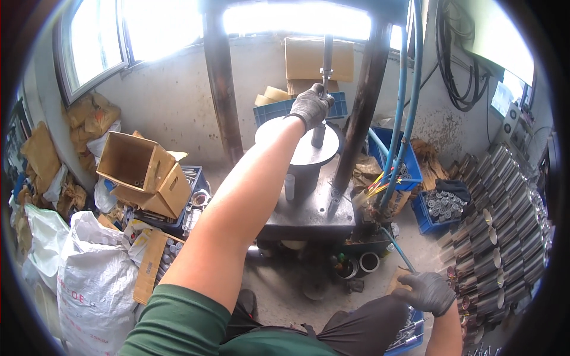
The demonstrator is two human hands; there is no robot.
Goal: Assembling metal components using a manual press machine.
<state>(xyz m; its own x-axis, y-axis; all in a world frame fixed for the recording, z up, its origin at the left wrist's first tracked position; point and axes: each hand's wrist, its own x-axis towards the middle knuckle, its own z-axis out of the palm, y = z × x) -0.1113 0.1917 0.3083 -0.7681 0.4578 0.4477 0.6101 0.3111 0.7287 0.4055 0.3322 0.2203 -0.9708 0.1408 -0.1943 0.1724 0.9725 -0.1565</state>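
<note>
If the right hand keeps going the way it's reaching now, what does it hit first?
The right hand reaches right, toward the stacked metal tubes. The nearest tube ends, just beyond its fingers, would likely be met first, though depth is hard to judge in this fisheye view.

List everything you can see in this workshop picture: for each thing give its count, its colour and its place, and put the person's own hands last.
press rod: one, grey metal, upright above the round plate
round plate: one, grey, centre, on the press
press base: one, dark grey, under the plate
open cardboard box: one, brown, left
white sacks: at least two, lower left
blue crates: several, behind and right of the press
metal tubes: many, silver, stacked at right
blue hoses: two, hanging right of centre
left hand: grey glove, gripping the rod
right hand: grey glove, low at right, by the tubes; grip unclear
</note>
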